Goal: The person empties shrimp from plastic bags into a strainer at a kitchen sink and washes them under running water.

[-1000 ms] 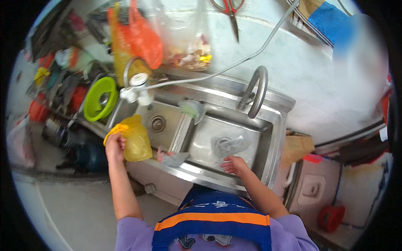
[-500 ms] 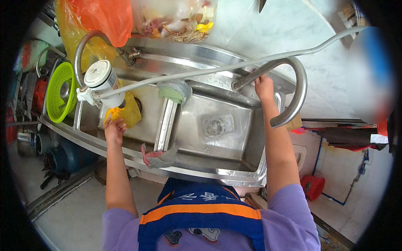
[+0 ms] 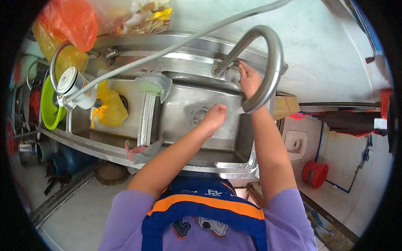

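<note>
Above the right basin of a steel double sink, my left hand is held near the spout with its fingers curled; I see nothing in it. My right hand reaches to the base of the large curved faucet, its fingers closed on the small handle there, which they mostly hide. A pale streak, seemingly water, shows at the spout's mouth. A yellow plastic bag, knotted at one end, lies in the left basin. A green and grey cloth hangs over the divider's far end.
A grey hose crosses above the sink from a white filter. A green colander stands at the left. A red and grey rag lies on the front rim. Plastic bags are at the back; a red bucket is right.
My left hand has left the yellow bag and moved right, over the right basin toward the spout. My right hand stays by the faucet base. The whole view has shifted.
</note>
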Demonstrator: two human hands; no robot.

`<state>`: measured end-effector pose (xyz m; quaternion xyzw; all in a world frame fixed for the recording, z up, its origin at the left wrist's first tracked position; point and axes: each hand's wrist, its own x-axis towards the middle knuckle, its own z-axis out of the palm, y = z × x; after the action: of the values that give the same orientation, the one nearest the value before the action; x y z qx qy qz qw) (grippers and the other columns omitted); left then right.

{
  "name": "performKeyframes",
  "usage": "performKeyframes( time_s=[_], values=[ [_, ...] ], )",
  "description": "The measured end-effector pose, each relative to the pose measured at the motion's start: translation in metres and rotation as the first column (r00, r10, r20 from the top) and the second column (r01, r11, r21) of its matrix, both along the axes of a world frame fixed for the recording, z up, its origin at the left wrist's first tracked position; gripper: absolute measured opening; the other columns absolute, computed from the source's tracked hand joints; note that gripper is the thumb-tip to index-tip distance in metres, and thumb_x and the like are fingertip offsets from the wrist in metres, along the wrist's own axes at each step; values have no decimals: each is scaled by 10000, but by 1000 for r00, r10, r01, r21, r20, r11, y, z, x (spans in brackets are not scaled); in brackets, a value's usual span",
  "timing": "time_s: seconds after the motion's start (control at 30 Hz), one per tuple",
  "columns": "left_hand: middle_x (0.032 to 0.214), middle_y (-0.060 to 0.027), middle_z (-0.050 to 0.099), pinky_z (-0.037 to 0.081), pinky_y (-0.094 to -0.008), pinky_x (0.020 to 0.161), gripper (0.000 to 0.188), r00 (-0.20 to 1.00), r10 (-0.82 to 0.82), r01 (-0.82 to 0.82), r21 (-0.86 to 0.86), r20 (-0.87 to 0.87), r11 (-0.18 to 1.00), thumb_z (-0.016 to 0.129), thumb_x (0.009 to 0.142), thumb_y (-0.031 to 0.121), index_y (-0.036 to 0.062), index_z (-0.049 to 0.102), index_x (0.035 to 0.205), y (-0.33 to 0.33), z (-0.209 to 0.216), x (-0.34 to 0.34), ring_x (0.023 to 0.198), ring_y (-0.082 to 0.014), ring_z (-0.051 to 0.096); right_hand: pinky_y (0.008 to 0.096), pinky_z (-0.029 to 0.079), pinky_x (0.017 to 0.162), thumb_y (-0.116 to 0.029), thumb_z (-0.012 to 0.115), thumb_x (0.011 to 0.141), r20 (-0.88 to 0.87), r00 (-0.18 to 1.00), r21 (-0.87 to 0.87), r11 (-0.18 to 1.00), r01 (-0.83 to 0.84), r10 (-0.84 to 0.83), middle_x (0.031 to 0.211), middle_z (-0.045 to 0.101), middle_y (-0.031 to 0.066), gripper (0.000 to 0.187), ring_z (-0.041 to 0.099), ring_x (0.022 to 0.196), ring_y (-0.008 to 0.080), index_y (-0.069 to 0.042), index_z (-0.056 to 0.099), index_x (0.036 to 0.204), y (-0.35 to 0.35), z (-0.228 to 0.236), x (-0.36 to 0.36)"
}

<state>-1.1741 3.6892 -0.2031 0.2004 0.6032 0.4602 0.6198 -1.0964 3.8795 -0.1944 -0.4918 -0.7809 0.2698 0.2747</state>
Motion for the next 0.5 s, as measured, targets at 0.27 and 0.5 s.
performKeyframes(
  time_s=[0.27, 0.5],
  values=[
    [790, -85, 588, 431, -307, 641, 240, 980, 200, -198, -106, 3, 974, 554, 807, 222, -3, 599, 880, 15, 47, 8, 750, -200, 548, 311, 447, 759, -194, 580, 850, -460, 858, -427, 904, 13, -230, 946, 564, 90, 375, 530, 876, 165, 3, 500, 1158, -89, -10, 8],
    [982, -206, 573, 430, -429, 852, 344, 702, 43, -445, -391, -711, 806, 579, 789, 290, -16, 569, 947, -63, -112, -38, 1010, -355, 528, 282, 412, 827, -179, 511, 878, -294, 944, -798, 583, -155, -151, 998, 593, 100, 271, 542, 942, 177, -12, 559, 1085, -184, 1, -10]
  ],
)
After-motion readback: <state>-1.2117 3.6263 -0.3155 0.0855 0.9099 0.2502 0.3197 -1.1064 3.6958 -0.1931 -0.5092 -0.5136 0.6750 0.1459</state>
